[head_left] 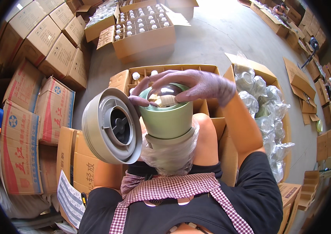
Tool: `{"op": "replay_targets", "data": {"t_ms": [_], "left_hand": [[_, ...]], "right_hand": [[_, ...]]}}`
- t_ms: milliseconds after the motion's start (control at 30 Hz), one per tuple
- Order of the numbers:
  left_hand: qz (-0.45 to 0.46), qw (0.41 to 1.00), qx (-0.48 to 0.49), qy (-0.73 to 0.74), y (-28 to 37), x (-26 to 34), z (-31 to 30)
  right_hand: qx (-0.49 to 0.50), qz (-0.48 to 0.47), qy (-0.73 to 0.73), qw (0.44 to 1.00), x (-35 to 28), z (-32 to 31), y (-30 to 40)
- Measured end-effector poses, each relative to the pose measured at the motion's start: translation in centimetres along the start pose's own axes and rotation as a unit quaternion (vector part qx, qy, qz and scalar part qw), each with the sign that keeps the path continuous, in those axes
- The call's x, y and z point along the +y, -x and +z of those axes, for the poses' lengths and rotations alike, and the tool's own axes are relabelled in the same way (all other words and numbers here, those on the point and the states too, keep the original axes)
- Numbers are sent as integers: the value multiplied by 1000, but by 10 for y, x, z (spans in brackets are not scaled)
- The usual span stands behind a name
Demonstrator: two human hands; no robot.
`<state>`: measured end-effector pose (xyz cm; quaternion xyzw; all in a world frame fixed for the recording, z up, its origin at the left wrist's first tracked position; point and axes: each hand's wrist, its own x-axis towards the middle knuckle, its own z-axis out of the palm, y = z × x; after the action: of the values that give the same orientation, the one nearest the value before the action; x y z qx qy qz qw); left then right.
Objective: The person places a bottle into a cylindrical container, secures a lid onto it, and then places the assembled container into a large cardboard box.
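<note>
A pale green vacuum-flask body (167,121) stands upright between my knees, its lower part in a clear plastic bag (174,156). A silver mirrored liner (165,96) shows in its open mouth. My gloved right hand (193,83) arches over the mouth, thumb and fingers around the liner. My gloved left hand (138,100) is mostly hidden behind a grey-green round plastic cap (112,125), which it holds on edge beside the body. The cap's inside, with a dark cross-ribbed centre, faces me. The left fingertips reach the flask's rim.
A divided carton (175,68) holding white-topped bottles stands ahead, with a fuller bottle carton (145,44) beyond. Bagged clear items (270,117) fill a carton at right. Stacked cartons (20,146) line the left side. A co-worker (279,10) is far off at upper right.
</note>
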<state>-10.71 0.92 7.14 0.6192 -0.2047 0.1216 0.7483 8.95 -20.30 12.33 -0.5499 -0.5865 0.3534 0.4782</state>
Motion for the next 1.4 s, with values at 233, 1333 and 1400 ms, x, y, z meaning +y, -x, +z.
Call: {"op": "replay_targets", "data": {"t_ms": [233,1333,1400], "left_hand": [[75,982,126,123,6,-18,29],[79,944,158,-277,-48,-5,2],[73,969,86,-220,-45,-5,4]], "right_hand": [[-35,166,418,893,-48,29,-48],[356,-118,-99,921,17,36,4],[344,-84,-130,926,30,40,20]]}}
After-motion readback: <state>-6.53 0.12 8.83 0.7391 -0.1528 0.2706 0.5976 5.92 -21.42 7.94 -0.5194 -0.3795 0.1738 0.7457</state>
